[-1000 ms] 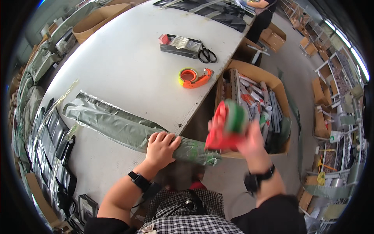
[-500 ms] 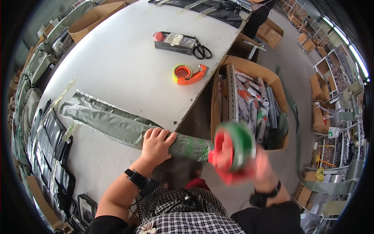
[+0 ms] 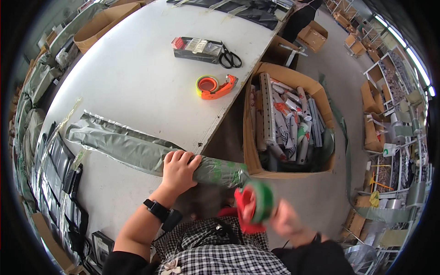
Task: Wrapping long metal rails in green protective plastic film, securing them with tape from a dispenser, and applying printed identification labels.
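Observation:
A long grey-green plastic-wrapped package (image 3: pixel 123 142) lies across the table corner, its near right end jutting past the edge. Fingers of my left hand (image 3: pixel 178 173) curl over the top of it and hold it down. My right hand (image 3: pixel 285 221), blurred by motion, grips a red tape dispenser (image 3: pixel 243 213) loaded with a roll of green tape (image 3: pixel 262 198). The dispenser is just below the package's right end, where green marks show through the plastic. Whether tape joins the two is too blurred to tell.
On the white table (image 3: pixel 137 68) are an orange tape dispenser (image 3: pixel 215 89), black scissors (image 3: pixel 229 57) and a small open box (image 3: pixel 197 49). A carton (image 3: pixel 250 156) of wrapped rolls stands right of the table. Black plastic packages (image 3: pixel 55 160) lie at left; shelves (image 3: pixel 403 137) are far right.
My right hand has moved down and toward me with the tape dispenser. My left hand stays on the package. The whole view has shifted slightly.

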Demonstrator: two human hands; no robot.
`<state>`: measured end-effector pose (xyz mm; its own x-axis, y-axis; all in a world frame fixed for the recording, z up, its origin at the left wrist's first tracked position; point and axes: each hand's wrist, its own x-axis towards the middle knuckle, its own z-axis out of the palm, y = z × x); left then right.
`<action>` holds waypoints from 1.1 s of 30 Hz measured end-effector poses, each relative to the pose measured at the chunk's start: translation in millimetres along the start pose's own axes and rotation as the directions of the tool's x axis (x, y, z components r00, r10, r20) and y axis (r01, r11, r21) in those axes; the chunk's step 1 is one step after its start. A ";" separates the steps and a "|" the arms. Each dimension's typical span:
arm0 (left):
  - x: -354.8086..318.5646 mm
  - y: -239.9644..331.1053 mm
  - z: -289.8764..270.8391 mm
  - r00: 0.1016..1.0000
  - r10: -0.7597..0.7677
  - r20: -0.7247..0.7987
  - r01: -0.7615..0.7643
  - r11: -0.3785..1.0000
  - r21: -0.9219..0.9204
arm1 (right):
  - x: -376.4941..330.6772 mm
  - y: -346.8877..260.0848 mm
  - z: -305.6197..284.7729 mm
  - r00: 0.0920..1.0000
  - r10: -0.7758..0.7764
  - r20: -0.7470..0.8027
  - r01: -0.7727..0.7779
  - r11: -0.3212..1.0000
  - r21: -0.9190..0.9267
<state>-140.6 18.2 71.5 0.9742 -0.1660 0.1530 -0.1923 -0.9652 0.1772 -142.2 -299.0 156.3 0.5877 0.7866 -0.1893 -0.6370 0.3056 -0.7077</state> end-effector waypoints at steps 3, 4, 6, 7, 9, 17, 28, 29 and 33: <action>-4.0 -3.2 12.9 1.000 0.002 -0.021 -0.002 1.000 0.022 | 73.1 -58.9 -15.5 0.980 -0.199 -0.010 0.191 0.952 -0.240; -2.2 -0.9 14.6 1.000 -0.001 -0.024 0.001 1.000 0.020 | 93.8 -69.7 -25.1 0.974 -0.226 -0.026 0.204 0.918 -0.340; -2.4 -0.4 13.9 1.000 0.015 -0.027 -0.015 1.000 -0.003 | 136.8 -64.2 -49.8 0.938 -0.329 -0.109 0.274 0.897 -0.348; -3.7 -0.4 14.6 1.000 0.011 -0.020 -0.011 1.000 -0.001 | 151.5 -48.3 -63.9 0.906 -0.394 -0.153 0.296 0.850 -0.436; -2.3 -1.2 20.3 0.998 0.006 -0.057 -0.004 0.999 0.040 | 167.5 -18.6 -85.0 0.847 -0.518 -0.119 0.361 0.725 -0.587; -5.2 7.4 16.3 0.998 -0.068 -0.015 0.068 0.997 0.024 | 237.4 -27.4 -108.2 0.750 -0.313 0.582 0.540 -0.217 -0.813; 47.9 124.5 42.8 0.968 0.095 0.234 -0.077 0.994 -0.083 | 230.2 -29.8 -90.7 0.863 -0.346 0.369 0.444 0.169 -0.880; 45.5 117.5 38.3 0.976 0.155 0.153 -0.118 0.967 -0.227 | 204.5 -9.9 -108.7 0.954 -0.288 0.087 0.213 0.441 -0.872; 25.1 71.3 -0.7 0.990 -0.020 -0.136 -0.060 0.826 -0.561 | 112.4 50.8 -138.7 0.819 0.525 -0.231 -0.510 0.851 0.124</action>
<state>-129.9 -54.7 88.6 0.9526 -0.1176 0.2804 -0.2840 -0.6738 0.6822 -39.3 -269.5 4.7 0.2628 0.6809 -0.6836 -0.9038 -0.0743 -0.4214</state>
